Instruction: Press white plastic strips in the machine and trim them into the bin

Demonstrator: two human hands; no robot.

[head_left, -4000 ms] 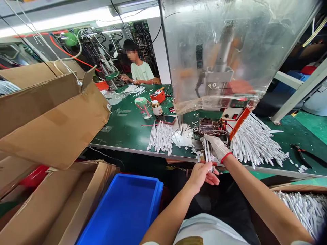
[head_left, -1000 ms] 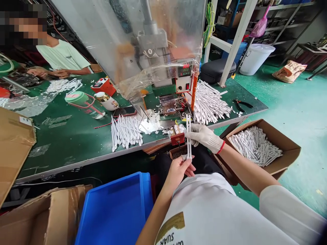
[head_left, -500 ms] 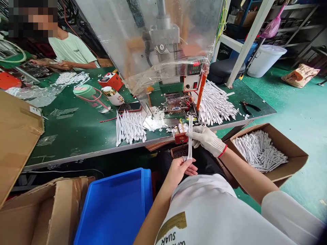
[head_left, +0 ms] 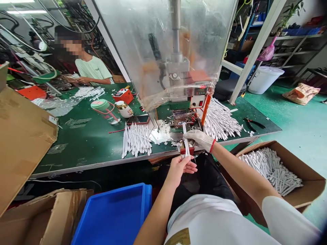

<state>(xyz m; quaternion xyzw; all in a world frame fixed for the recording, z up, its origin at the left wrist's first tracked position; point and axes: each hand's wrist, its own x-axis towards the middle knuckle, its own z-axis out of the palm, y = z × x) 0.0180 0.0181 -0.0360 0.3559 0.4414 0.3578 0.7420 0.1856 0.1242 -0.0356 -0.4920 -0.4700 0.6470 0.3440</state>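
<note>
left hand bare, grasping lower end of white strips | right hand gloved, clenched on their upper part | strips near upright, 12 o'clock | blue crate 7 o'clock | cardboard box 4 o'clock

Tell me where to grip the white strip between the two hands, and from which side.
Grip the upper end of the white strip from above: it stands narrow and slightly tilted, and that end sticks out bare above the right hand, while the left hand crowds the lower end.
</note>
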